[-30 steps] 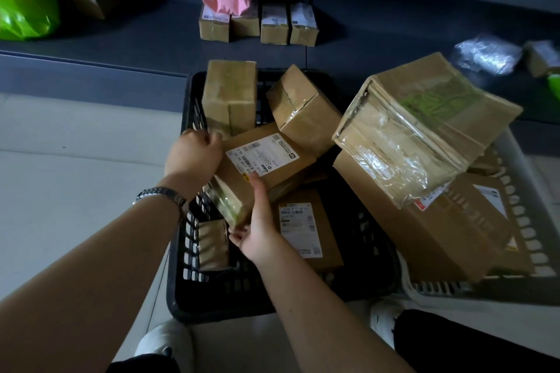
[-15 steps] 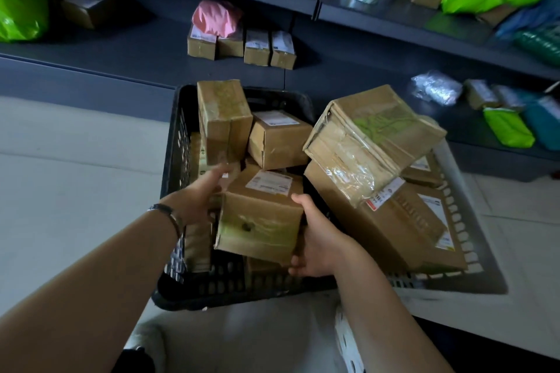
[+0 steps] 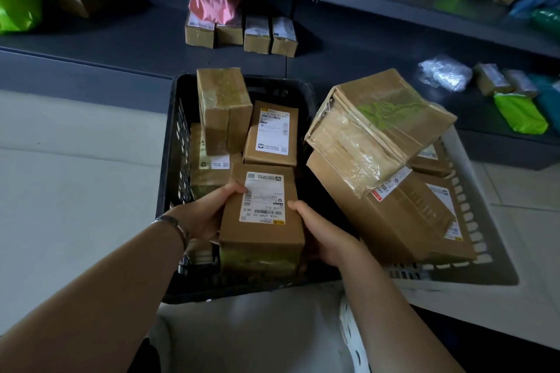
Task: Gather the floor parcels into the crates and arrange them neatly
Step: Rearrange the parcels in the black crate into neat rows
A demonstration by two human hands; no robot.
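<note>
1. Head view: I see my left hand (image 3: 206, 215) and right hand (image 3: 321, 236) gripping one box (image 3: 263, 230) from either side.
2. It sits between them, at the near end of the black crate (image 3: 175, 130); the white crate (image 3: 469, 216) lies right of my right hand.

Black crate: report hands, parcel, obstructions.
Left hand, right hand grip labelled parcel, label up. Parcel at near end of black crate. Tall box, flat box fill far end.

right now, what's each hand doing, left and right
Left hand: closed, gripping the left side of the labelled box.
Right hand: closed, gripping the right side of the same box.
</note>
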